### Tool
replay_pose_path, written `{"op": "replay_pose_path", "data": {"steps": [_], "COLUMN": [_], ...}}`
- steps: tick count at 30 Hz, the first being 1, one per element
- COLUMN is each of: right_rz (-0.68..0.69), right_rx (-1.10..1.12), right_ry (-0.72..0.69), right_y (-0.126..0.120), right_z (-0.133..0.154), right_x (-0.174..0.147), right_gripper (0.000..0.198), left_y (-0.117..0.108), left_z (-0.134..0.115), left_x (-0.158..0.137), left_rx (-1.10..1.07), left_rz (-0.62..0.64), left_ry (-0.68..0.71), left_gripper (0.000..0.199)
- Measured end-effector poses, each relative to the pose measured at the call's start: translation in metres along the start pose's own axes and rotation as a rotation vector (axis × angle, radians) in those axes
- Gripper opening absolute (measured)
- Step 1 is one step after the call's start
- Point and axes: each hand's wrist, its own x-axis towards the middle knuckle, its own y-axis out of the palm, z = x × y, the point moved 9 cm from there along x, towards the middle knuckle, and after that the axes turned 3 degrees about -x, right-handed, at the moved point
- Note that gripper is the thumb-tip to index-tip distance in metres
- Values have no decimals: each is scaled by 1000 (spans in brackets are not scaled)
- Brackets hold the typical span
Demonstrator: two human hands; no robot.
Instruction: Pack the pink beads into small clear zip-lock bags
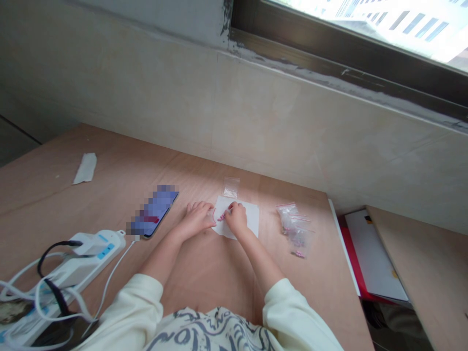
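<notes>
A sheet of white paper [251, 214] lies on the wooden table, with several small pink beads [221, 217] on its left part. My right hand [237, 217] is over the paper, fingertips pinched together at the beads; what is between them is too small to make out. At the paper's left edge, my left hand [199, 217] is closed on a small clear zip bag [212, 213] whose red-lined mouth faces the beads. Just beyond the paper lies another clear zip bag [231, 186] with pale contents.
Right of the paper lie several clear zip bags [300, 239], some with pink pieces. To the left are a phone [155, 212] on a white cable, a power strip [98, 258] with tangled cords, and a white paper scrap [86, 168]. A wall [204, 112] borders the table's far edge.
</notes>
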Motion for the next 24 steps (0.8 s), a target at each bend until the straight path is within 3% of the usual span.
{"op": "replay_pose_path", "data": {"steps": [5,11,19,24], "right_rz": [8,-8,1,-26], "right_rx": [37,266,63,115], "right_ry": [-35,-220,-189,-196], "right_y": [-1,-12,0,-7], "right_z": [7,26,1,4], "right_x": [3,-12,-26,-26], "right_gripper": [9,7,10,10], "left_y": [-2,0,-5,-8], "left_z": [2,2,1,-5], "left_x": [1,3,1,-2], "left_rx": [-1,-21,-19,-14], "left_rz": [-7,-20,-29,-14], "left_ry": [-27,-46,-44,-26], "left_gripper": [41,38,36,34]}}
